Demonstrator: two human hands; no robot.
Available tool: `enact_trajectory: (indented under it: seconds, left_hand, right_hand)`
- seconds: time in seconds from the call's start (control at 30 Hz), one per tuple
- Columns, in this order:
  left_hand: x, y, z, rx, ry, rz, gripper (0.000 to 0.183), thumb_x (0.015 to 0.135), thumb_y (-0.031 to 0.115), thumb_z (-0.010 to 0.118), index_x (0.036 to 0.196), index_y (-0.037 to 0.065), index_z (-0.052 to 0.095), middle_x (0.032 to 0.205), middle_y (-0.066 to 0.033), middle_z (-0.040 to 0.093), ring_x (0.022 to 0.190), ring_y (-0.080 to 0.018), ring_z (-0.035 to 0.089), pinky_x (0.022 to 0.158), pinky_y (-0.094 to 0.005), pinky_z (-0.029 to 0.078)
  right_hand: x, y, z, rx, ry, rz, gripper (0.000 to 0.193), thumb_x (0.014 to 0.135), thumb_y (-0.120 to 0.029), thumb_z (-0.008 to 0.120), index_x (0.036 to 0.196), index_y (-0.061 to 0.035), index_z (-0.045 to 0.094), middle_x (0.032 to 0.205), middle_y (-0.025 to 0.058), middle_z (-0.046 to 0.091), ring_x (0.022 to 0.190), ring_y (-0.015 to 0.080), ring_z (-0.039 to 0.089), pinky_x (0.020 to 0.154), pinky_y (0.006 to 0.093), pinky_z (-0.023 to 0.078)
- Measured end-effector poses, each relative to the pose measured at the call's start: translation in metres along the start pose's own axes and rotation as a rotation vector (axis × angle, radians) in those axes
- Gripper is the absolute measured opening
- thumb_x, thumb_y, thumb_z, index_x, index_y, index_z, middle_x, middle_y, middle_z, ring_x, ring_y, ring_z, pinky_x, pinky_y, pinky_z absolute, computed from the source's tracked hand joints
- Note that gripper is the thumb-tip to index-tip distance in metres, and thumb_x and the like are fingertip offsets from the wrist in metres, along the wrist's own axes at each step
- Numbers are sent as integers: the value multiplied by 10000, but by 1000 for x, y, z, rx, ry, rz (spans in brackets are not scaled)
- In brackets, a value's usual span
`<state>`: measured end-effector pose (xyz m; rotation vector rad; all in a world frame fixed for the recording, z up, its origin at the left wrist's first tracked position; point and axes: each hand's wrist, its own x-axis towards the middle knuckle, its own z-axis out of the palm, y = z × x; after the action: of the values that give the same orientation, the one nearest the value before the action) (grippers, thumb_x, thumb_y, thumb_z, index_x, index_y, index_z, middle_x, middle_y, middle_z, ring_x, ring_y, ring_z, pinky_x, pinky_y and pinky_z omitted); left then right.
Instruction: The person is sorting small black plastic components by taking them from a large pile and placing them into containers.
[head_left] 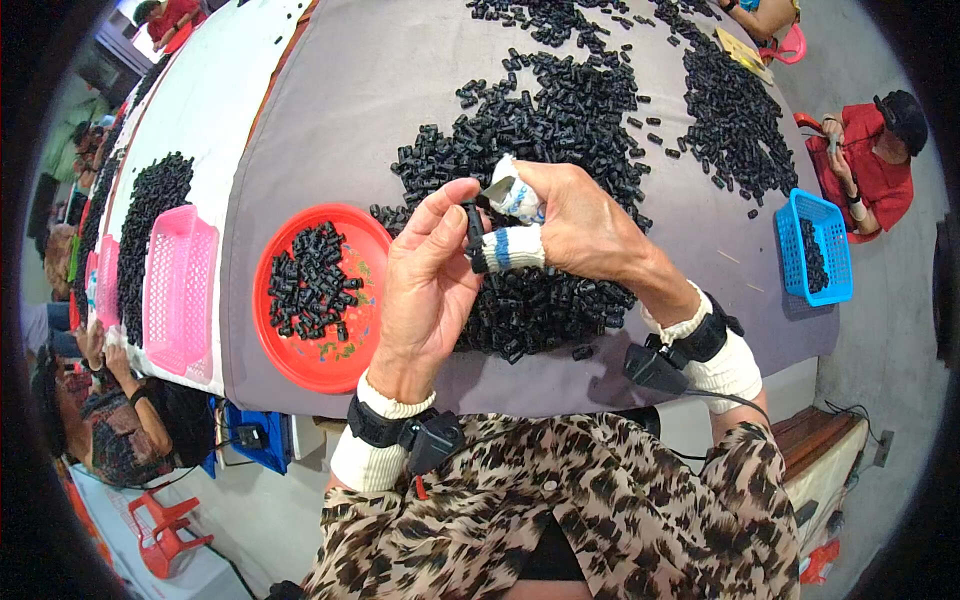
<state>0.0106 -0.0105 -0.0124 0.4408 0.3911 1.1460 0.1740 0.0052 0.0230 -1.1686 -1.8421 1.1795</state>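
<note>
My left hand [430, 275] pinches a small black plastic part [474, 226] between thumb and fingers. Close against it, my right hand [590, 220] grips a small metal blade [499, 189] that sticks out of a white wrapping. A white-and-blue band [515, 247] covers a finger of that hand, its dark tip touching or almost touching the part. Below and beyond both hands spreads a large pile of similar black parts [560, 120]. To the left of my left hand, a red round tray [270, 350] holds a heap of these parts.
A pink basket [180, 290] stands on the white-covered table at left. At the right edge of the grey cloth [330, 120] is a blue basket [828, 290] with black parts, beside a person in red [880, 170]. Another pile [735, 130] lies far right. Other people sit at left.
</note>
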Motion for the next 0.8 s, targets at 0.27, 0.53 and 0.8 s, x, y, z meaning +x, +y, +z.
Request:
enact_trajectory:
  seconds: [0.27,0.53,0.8]
  left_hand:
    - [2,2,-6,156,17,67,224,871,85,557,1084,16,539,913,-36,607,793,-88,571,716,-228,473]
    - [7,0,1,199,34,112,203,868,89,568,1052,8,546,869,-23,596,731,-75,557,657,-241,485]
    - [7,-3,2,185,32,85,214,886,98,540,1078,3,541,873,-31,598,703,-75,549,651,-239,493]
  right_hand:
    - [-4,3,9,5,146,-167,259,740,-181,689,855,-18,524,629,48,558,573,85,494,522,259,420]
    - [-9,8,14,-132,265,-349,236,747,-118,676,858,0,504,647,115,595,549,135,576,509,288,451]
    - [-11,12,12,62,218,-192,198,755,-96,647,869,-1,515,656,71,589,585,101,545,534,269,442]
